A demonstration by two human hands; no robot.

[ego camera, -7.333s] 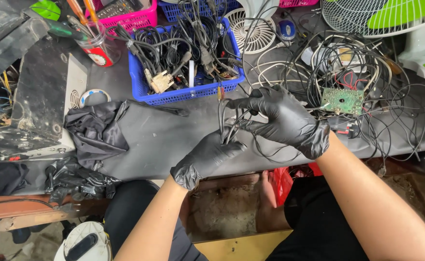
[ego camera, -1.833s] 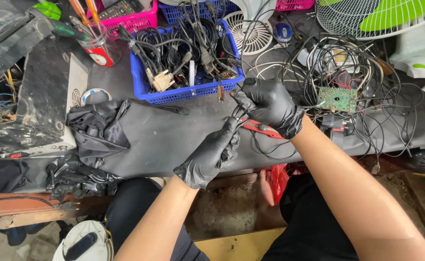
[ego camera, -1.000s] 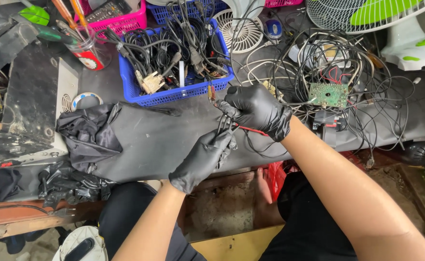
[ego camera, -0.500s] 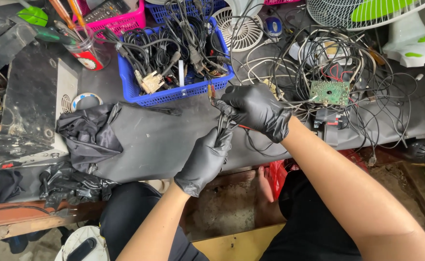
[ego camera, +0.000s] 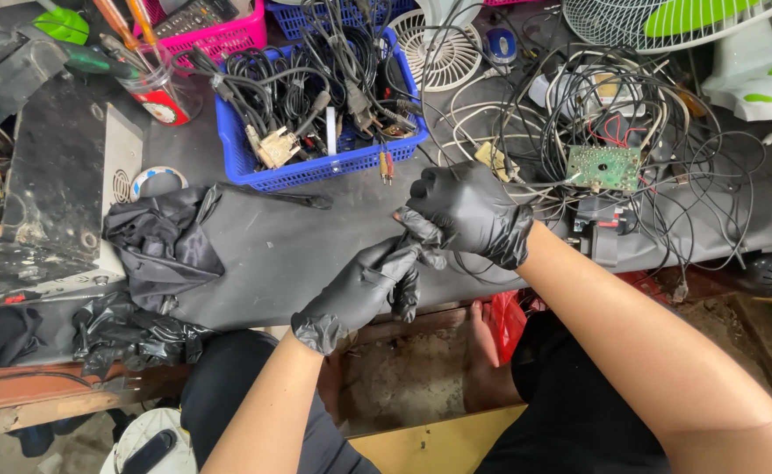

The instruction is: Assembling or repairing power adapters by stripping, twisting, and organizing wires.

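Both gloved hands pinch a thin cable [ego camera: 401, 217] between blue basket [ego camera: 315, 167] and wire tangle [ego camera: 614, 114].

Your left hand [ego camera: 364, 285] and right hand [ego camera: 469, 211], both black-gloved, meet fingertip to fingertip above your lap, fingers curled, bare forearms angling in from below.

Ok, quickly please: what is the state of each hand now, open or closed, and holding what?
Left hand: closed, its fingertips pinched by the other hand.
Right hand: closed, pinching the left glove's fingertips.
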